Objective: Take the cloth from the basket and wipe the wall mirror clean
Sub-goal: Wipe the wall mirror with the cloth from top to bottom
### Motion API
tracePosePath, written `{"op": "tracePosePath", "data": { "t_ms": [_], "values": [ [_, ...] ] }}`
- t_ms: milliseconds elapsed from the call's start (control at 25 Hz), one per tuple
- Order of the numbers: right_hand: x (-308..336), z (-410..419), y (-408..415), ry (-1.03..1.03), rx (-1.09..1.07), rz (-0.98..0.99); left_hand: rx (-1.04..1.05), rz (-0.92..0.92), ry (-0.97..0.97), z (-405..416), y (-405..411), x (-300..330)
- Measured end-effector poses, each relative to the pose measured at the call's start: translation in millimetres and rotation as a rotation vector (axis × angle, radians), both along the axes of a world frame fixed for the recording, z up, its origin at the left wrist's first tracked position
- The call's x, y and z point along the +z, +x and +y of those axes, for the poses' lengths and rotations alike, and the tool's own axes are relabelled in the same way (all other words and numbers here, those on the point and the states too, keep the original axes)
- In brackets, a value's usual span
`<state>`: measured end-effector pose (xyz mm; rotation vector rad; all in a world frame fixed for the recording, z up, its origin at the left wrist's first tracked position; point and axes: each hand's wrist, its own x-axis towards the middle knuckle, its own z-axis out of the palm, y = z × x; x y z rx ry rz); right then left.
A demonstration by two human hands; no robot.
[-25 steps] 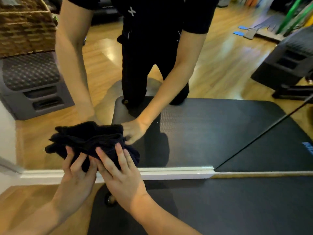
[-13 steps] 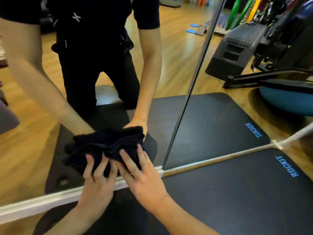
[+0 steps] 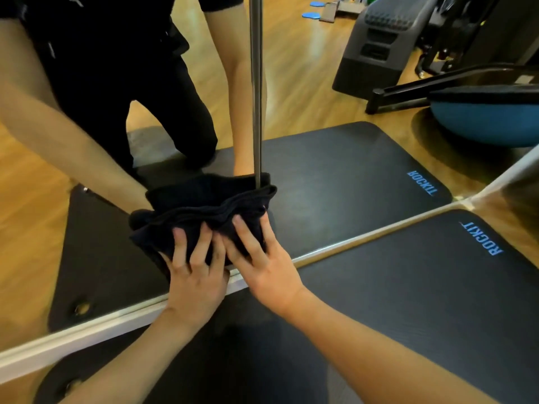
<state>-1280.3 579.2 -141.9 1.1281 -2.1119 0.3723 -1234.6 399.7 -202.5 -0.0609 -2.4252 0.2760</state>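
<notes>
Cloth [image 3: 204, 211] is sitting bunched in dark folds against the bottom of the wall mirror [image 3: 335, 182], just above the pale strip [image 3: 87, 330] where glass is meeting floor, and its right end is lying across the upright metal seam [image 3: 256, 83] that is dividing two panes. Both hands are pressing it flat to the glass: the left hand [image 3: 195, 275] is resting on the lower left part with fingers spread and fairly straight, and the right hand [image 3: 262, 263] is lying just beside it, fingers also extended over the right part, so neither is curling round the fabric. The person is kneeling on a black mat [image 3: 408, 301], which is lying right up to the mirror's foot.

The step in hand seems to be wiping along the lowest band of glass. To do it well, the palms should be keeping even pressure so the whole pad is touching, not just the fingertips. Folds are standing proud at the top edge, so flattening them would be giving a wider clean path. Crossing the seam calls for care, since the raised strip is likely to be snagging the fabric and leaving a missed line on either side; running along each side of it separately looks safer. Overlapping strokes should be helping avoid streaks
</notes>
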Motion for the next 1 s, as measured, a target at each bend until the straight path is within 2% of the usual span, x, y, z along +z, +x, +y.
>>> {"op": "tracePosePath", "data": {
  "t_ms": [120,200,320,480,760,1000],
  "values": [
    [-30.5,1.7,7.9,-0.006,-0.071,-0.055,-0.117,0.100,0.028,11.2,2.7,-3.4],
    [-63.7,3.6,16.2,0.029,-0.121,-0.198,-0.158,0.048,0.019,14.1,12.1,-15.4],
    [-93.0,1.7,24.6,0.050,-0.121,-0.263,-0.156,-0.044,0.053,12.3,21.2,-40.2],
    [-101.9,-0.3,28.7,0.053,-0.127,-0.268,-0.156,-0.110,0.126,11.1,28.7,-61.0],
    [-116.6,-10.1,45.2,0.117,-0.110,-0.561,-0.238,-0.177,0.223,-2.3,44.6,-62.1],
    [-108.1,-59.8,72.5,0.312,0.042,-0.703,-0.223,-0.259,0.235,-74.2,88.8,-55.3]
  ]
}}
